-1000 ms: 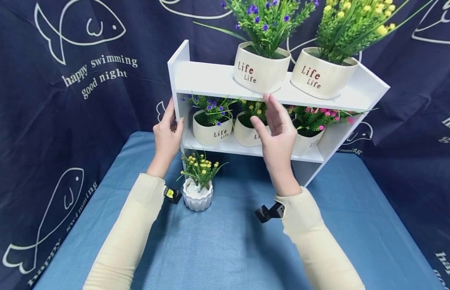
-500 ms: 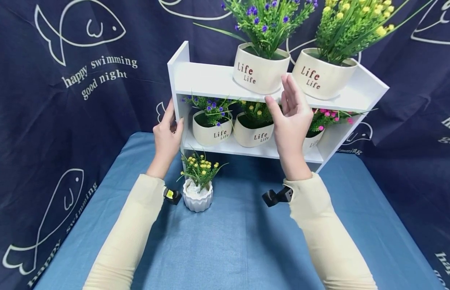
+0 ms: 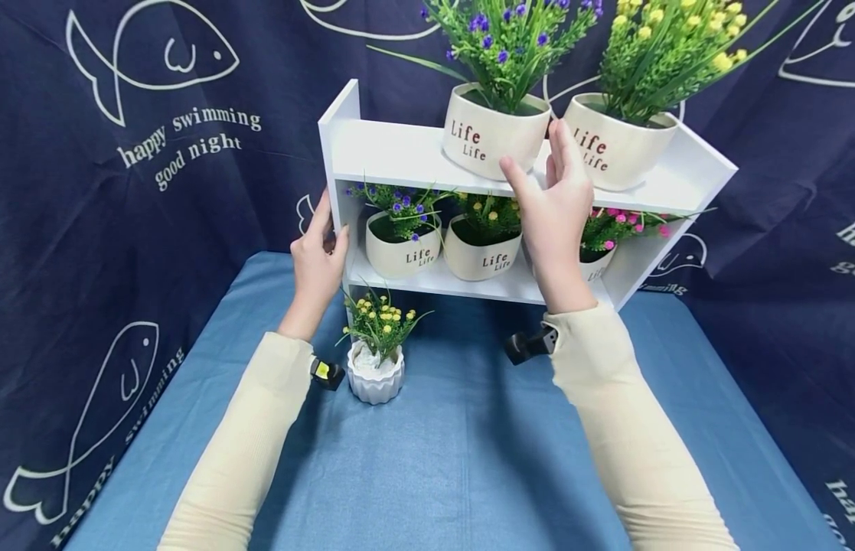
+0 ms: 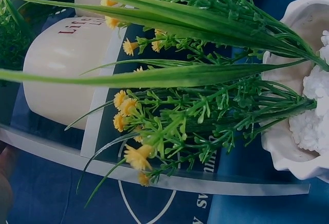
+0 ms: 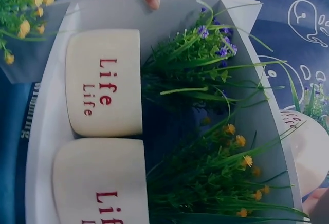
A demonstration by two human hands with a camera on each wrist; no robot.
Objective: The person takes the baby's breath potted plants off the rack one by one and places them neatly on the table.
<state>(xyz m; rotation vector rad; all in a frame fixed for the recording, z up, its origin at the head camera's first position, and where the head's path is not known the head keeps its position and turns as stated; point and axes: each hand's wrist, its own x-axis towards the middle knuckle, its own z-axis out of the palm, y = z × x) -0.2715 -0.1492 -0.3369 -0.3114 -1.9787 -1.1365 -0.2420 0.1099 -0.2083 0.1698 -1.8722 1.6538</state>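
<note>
Up on the white shelf (image 3: pixel 386 149), five pots (image 3: pixel 389 252) already stand, left hand (image 3: pixel 317 251) pinching its side, right hand (image 3: pixel 556 210) spread at the upper purple-flowered pot (image 3: pixel 494 138), straightening apparently unfinished.

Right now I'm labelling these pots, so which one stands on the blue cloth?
The white fluted pot with yellow flowers; the cream ones all stand on the shelf unit.

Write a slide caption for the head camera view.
Left hand holding the side of a white shelf, right hand at the purple-flowered pot on top, small fluted pot on blue cloth.
</note>
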